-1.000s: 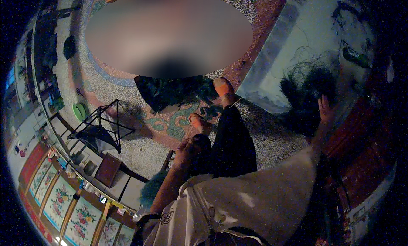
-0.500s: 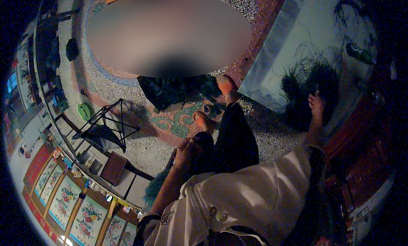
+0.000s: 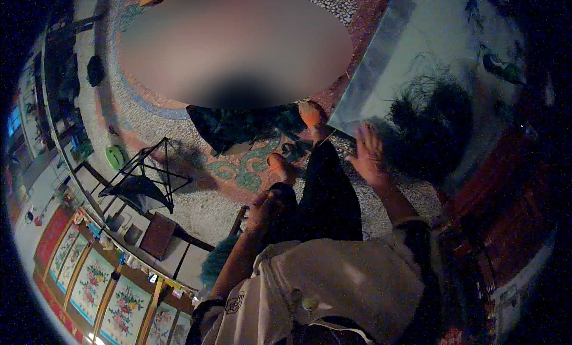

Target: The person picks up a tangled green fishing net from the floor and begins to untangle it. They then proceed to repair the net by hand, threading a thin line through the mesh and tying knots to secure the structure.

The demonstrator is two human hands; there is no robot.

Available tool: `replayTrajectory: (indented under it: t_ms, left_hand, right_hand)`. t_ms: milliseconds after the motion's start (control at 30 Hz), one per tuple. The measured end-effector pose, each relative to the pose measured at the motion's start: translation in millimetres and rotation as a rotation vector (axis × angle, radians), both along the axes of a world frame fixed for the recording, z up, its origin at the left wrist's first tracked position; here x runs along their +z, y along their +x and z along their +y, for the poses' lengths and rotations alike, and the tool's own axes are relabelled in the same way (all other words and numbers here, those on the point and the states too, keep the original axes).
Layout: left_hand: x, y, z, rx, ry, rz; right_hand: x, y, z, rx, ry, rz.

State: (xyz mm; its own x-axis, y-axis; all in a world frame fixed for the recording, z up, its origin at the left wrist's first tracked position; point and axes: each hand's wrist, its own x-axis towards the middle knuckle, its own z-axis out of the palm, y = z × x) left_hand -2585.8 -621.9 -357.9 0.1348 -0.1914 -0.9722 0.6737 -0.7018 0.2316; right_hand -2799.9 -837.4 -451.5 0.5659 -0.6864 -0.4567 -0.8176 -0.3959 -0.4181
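My left hand (image 3: 262, 209) rests with curled fingers at my bent left knee; whether it holds anything is unclear. My right hand (image 3: 367, 157) has its fingers spread and nothing visible in them, over the near left corner of a pale glass-edged tabletop (image 3: 408, 53). Just right of it lies a dark clump of thin, wispy strands (image 3: 432, 127); whether the hand touches it is unclear. A green and dark oblong item (image 3: 499, 69) lies farther back on that surface. A dark green pile (image 3: 241, 127) sits on the floor before my feet, partly hidden by a blurred oval.
A black folding frame (image 3: 146, 190) stands on the patterned terrazzo floor (image 3: 241, 172) at left, near a light green plastic item (image 3: 114, 157). A long curved rail, furniture and floral wall panels (image 3: 89, 273) line the left edge. Dark red wooden furniture (image 3: 500, 208) stands at right.
My right hand has moved left from the dark clump toward the tabletop's near corner, its fingers spreading out after being curled. My left hand stays at my knee.
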Motion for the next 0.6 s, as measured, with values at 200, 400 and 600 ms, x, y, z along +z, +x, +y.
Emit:
replayTrajectory:
  t_ms: [200,400,600]
  left_hand:
    - [16.6,1.5,-23.7,-0.147,0.012,-0.113]
    - [16.3,3.2,-30.2,-0.832,-0.321,-0.460]
    - [2.7,-5.3,-20.8,-0.700,-0.053,-0.323]
  right_hand:
    - [-89.8,-40.3,15.3,0.395,-0.444,0.223]
    - [-123.8,-155.2,26.9,0.286,-0.330,0.336]
    - [-73.9,-187.5,-44.6,-0.562,-0.292,0.118]
